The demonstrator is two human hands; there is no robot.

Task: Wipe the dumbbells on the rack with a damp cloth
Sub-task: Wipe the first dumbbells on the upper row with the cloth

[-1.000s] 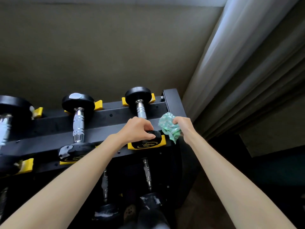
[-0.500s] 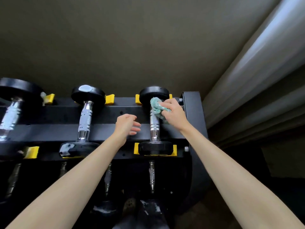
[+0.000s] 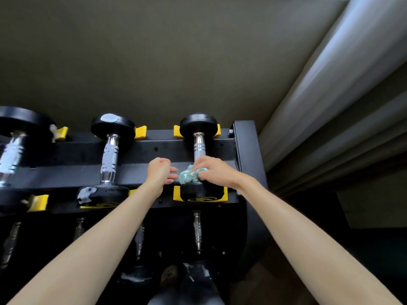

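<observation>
One stroke further: dragged cloth (image 3: 186, 176) from far end of handle (image 3: 199, 150) down to near head of right dumbbell (image 3: 198, 125) on rack (image 3: 154, 148), gripping it with right hand (image 3: 213, 170), keeping left hand (image 3: 159, 172) loose, empty beside, probably finishing that handle.

Between the middle dumbbell (image 3: 109, 155) and the right dumbbell (image 3: 199, 148) the rails of the rack (image 3: 136, 148) lie bare; the left hand (image 3: 160, 172) fills part of that gap. The right hand (image 3: 212, 170) and its cloth (image 3: 187, 176) cover the right handle's near end. The post (image 3: 244, 150) stands just right of it, the curtain (image 3: 330, 106) beyond. The wall (image 3: 154, 62) closes behind the far heads. Lower dumbbells (image 3: 197, 230) sit close under the front rail.
</observation>
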